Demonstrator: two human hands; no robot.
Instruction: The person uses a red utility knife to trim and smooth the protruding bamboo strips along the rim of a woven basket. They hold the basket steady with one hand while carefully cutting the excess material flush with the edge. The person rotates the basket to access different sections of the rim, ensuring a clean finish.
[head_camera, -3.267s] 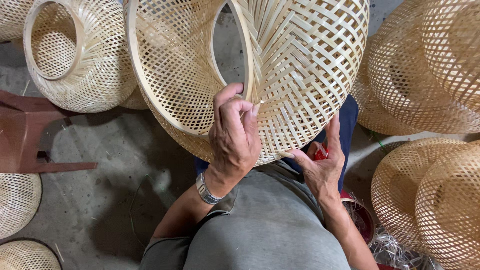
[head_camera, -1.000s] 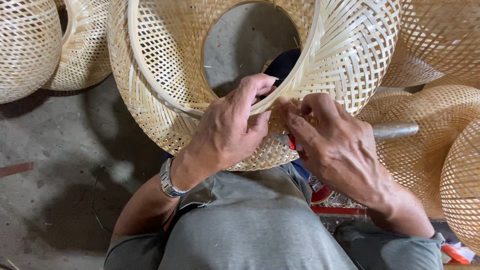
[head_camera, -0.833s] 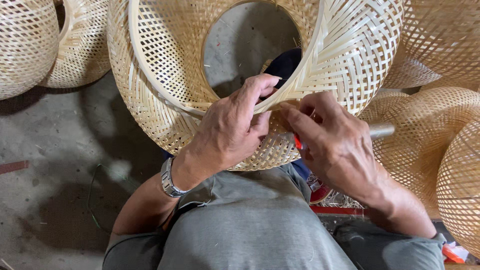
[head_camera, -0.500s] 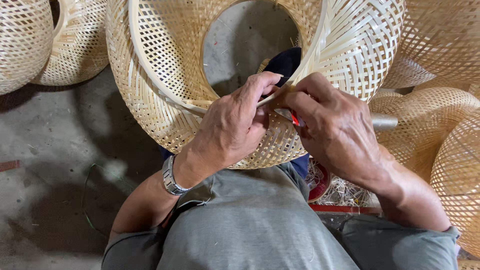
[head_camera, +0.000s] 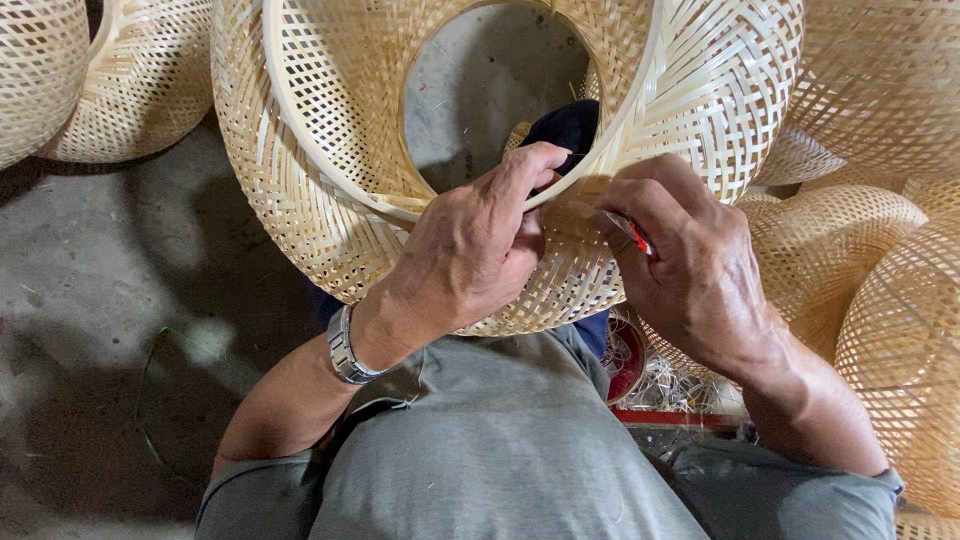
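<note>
Centrally, the large pale woven bamboo shade (head_camera: 330, 190) rests against the person's lap, its rim pinched by the left hand (head_camera: 470, 255) to steady it while the right hand (head_camera: 690, 270), fingers clenched on a small red-handled tool (head_camera: 640, 238), works the weave.

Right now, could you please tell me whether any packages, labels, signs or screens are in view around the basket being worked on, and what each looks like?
None in view: no package, label, sign or screen.
Woven bamboo shade: centre, round, pale tan, held at its rim by the left hand and right hand.
Small red-handled tool: in the right hand, mostly hidden.
More woven shades: around the edges, same pale tan.
</note>
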